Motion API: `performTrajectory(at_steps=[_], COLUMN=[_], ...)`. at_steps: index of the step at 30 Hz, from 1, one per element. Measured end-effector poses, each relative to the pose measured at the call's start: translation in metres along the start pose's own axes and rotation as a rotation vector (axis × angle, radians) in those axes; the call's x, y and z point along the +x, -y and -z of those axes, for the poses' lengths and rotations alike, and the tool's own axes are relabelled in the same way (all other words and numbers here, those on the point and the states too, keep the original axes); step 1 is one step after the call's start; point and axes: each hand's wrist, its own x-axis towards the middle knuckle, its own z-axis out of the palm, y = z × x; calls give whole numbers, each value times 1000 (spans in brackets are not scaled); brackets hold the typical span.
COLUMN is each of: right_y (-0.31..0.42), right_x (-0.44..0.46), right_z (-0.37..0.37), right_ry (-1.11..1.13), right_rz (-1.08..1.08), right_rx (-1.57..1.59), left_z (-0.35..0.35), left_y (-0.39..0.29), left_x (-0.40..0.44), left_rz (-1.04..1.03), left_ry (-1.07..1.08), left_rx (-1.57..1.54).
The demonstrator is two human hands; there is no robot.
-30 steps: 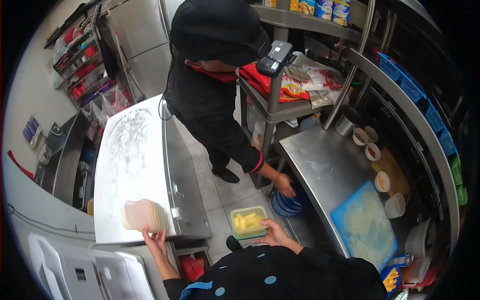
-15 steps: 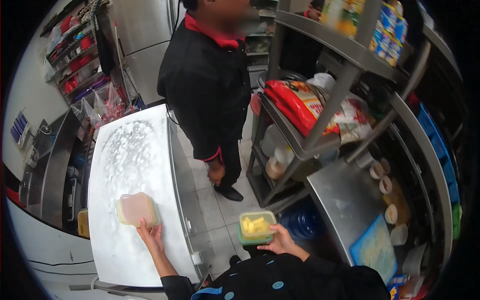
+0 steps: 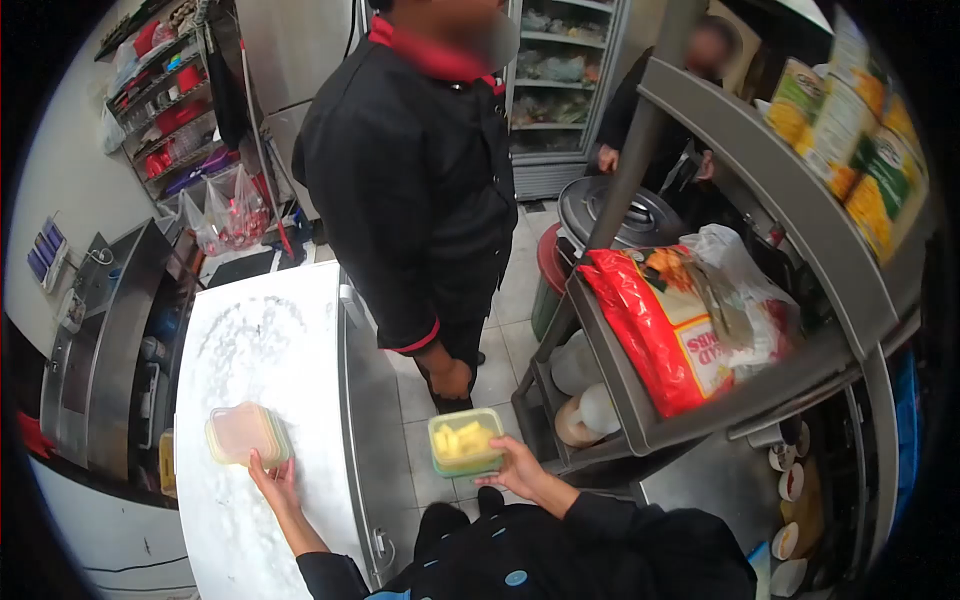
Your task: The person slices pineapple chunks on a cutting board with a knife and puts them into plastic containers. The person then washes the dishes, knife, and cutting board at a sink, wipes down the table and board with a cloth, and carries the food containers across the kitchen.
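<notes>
My left hand (image 3: 275, 482) grips the near edge of a stack of square, translucent plastic lids (image 3: 245, 434), pinkish on top with yellowish and greenish edges below. The stack is over the white chest top (image 3: 262, 370); I cannot tell whether it rests there. In my right hand (image 3: 524, 470) is a yellowish plastic container (image 3: 466, 462) holding pale yellow chunks. Its lower part looks green, like a second container beneath it. My right fingers and thumb hold its right side, above the floor between the chest and the shelf rack.
A person in a black jacket (image 3: 410, 170) stands just ahead, beside the chest; another person (image 3: 640, 110) is farther back. To the right, a grey shelf rack (image 3: 660, 430) carries red bags (image 3: 650, 330) and cans. A lidded bin (image 3: 610, 212) stands behind it. Small cups (image 3: 790, 485) line the counter.
My view has swung right and forward, showing more of the rack and the second person. Both hands keep their holds; the stack and the container appear farther left in view.
</notes>
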Motion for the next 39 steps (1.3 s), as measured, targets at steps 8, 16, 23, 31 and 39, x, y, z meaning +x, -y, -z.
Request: performTrajectory(at_steps=[8,16,23,31,39], right_y=[22,98,126,183,263], right_x=[85,164,226,263,307], right_z=[-39,-101,-144,-152,-108], right_ry=[90,114,251,313,204], right_rz=[-108,-89,-224,-91,63], right_rx=[47,-186,-233,-231,-116], left_z=[-46,-125,-163,-167,-209], left_y=[2,-11,-17,-11,-13], left_x=[76,154,184,187,175], left_rz=[-1,6,69,39,4], left_ry=[30,87,56,40,-32], left_rx=[-21,-12,34,72,23])
